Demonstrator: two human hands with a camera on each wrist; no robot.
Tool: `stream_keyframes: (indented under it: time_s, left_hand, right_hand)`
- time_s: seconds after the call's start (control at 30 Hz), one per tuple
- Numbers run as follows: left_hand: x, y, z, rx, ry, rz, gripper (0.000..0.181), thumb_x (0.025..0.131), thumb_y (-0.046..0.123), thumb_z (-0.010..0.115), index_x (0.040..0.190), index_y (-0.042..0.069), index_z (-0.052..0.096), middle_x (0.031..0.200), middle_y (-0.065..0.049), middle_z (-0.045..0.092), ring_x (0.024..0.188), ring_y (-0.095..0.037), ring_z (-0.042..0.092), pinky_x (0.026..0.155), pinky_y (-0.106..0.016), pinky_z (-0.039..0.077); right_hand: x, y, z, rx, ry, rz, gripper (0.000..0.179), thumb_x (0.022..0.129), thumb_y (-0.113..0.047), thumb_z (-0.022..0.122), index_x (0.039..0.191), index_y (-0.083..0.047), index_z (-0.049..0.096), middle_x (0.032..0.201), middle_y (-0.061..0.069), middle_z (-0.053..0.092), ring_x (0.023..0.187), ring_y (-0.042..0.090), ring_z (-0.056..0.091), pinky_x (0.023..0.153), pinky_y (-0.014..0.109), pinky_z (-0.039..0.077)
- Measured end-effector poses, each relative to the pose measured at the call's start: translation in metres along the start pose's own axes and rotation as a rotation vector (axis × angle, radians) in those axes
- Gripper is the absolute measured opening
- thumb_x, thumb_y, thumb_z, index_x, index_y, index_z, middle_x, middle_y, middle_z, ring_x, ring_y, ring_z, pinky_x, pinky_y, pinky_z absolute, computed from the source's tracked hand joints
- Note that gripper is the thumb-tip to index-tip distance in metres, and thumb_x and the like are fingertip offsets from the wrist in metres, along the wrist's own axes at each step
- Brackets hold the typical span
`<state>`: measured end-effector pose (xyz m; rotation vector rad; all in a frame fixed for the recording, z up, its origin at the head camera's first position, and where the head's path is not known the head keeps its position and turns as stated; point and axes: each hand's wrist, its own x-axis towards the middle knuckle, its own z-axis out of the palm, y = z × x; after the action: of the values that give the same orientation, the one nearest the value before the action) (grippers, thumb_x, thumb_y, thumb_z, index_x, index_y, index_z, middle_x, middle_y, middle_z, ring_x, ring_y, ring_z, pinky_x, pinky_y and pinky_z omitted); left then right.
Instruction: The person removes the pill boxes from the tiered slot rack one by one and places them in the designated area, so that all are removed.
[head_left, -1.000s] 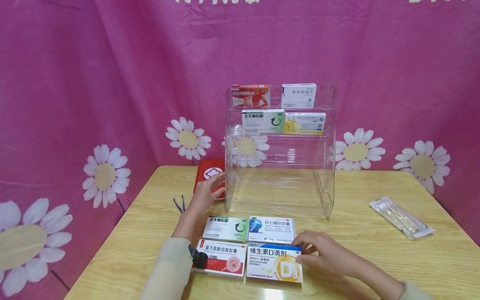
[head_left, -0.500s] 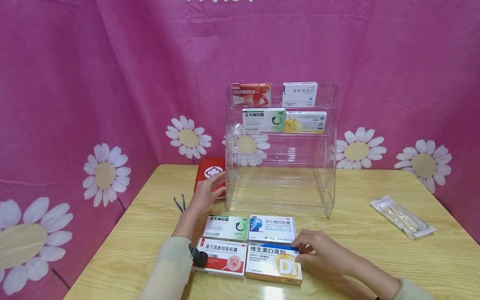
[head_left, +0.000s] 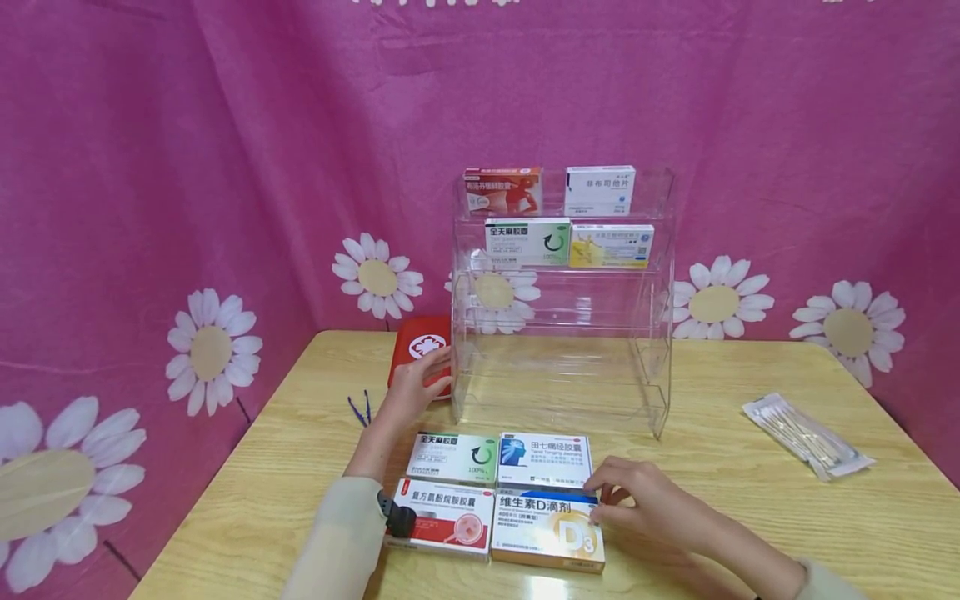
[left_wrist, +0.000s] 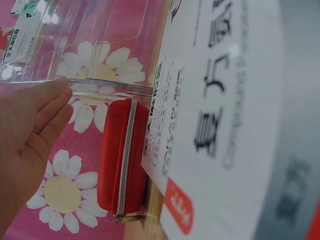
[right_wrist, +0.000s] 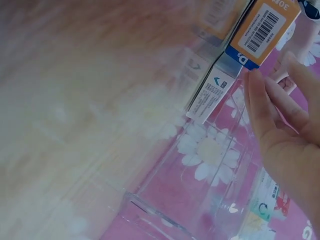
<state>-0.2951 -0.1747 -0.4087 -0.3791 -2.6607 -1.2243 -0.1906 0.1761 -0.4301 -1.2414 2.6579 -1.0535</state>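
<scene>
My left hand rests with extended fingers against the left side of a clear acrylic tiered rack; the left wrist view shows its fingertips at the rack's edge. My right hand touches the far right corner of a vitamin D drops box with loosely bent fingers. In the right wrist view its fingertips meet the blue corner of that box, beside the barcode end. Beside it lie a red-and-white capsule box, a green-and-white capsule box and a blue-and-white capsule box, arranged in two rows.
The rack's upper tiers hold a red box, a white box, a green-and-white box and a yellow-and-white box. Behind my left hand lies a red zip case, near blue tweezers. Packaged cotton swabs lie right.
The vitamin D drops box has tipped slightly and now lies flatter, with more of its orange front side showing. Both hands have stayed nearly still.
</scene>
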Motion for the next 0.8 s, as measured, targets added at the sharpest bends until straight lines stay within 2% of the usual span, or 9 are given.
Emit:
stream_keyframes:
  time_s: [0.2,0.27,0.37,0.57,0.67,0.8]
  left_hand:
    - [-0.001,0.001,0.0,0.009,0.011,0.002,0.055,0.089,0.007,0.07,0.141,0.011,0.052,0.135,-0.011,0.063,0.127,-0.027,0.06,0.102,-0.041,0.053]
    - [-0.001,0.002,0.0,0.002,0.011,0.002,0.055,0.089,0.007,0.07,0.14,0.011,0.053,0.135,-0.011,0.063,0.127,-0.027,0.06,0.102,-0.041,0.053]
    - [0.0,0.002,-0.001,-0.007,0.013,0.005,0.054,0.089,0.007,0.07,0.14,0.011,0.053,0.135,-0.012,0.063,0.127,-0.027,0.06,0.102,-0.041,0.052]
    - [0.001,0.0,-0.001,-0.014,0.013,0.014,0.055,0.088,0.007,0.07,0.14,0.009,0.053,0.135,-0.012,0.063,0.126,-0.027,0.06,0.102,-0.04,0.052]
    - [0.0,0.0,0.0,-0.017,0.018,0.015,0.055,0.088,0.006,0.071,0.14,0.01,0.053,0.135,-0.012,0.063,0.126,-0.027,0.06,0.102,-0.04,0.052]
    - [-0.001,0.001,0.001,-0.019,0.021,0.005,0.057,0.088,0.007,0.071,0.141,0.012,0.052,0.135,-0.011,0.063,0.127,-0.027,0.06,0.102,-0.04,0.052]
  right_hand:
    - [0.006,0.004,-0.014,-0.11,0.179,-0.089,0.019,0.085,-0.01,0.074,0.102,-0.005,0.068,0.093,0.006,0.069,0.079,0.003,0.065,0.065,0.022,0.06]
    - [0.011,0.008,-0.024,-0.16,0.243,-0.076,0.021,0.084,-0.009,0.075,0.104,-0.007,0.068,0.094,0.004,0.07,0.08,0.004,0.066,0.067,0.024,0.061]
    - [0.021,0.014,-0.045,-0.244,0.339,-0.051,0.027,0.081,-0.009,0.077,0.106,-0.009,0.069,0.097,0.002,0.071,0.082,0.006,0.066,0.069,0.026,0.061]
    - [0.048,0.026,-0.094,-0.413,0.542,-0.107,0.037,0.072,-0.001,0.081,0.107,-0.003,0.069,0.099,0.009,0.071,0.083,0.024,0.068,0.064,0.028,0.058]
    - [0.063,0.03,-0.117,-0.456,0.606,-0.118,0.04,0.072,0.0,0.082,0.109,-0.001,0.068,0.1,0.011,0.069,0.085,0.023,0.065,0.064,0.026,0.053]
    - [0.081,0.033,-0.141,-0.507,0.666,-0.134,0.044,0.072,0.001,0.082,0.113,0.004,0.066,0.101,0.018,0.067,0.085,0.028,0.063,0.067,0.032,0.053]
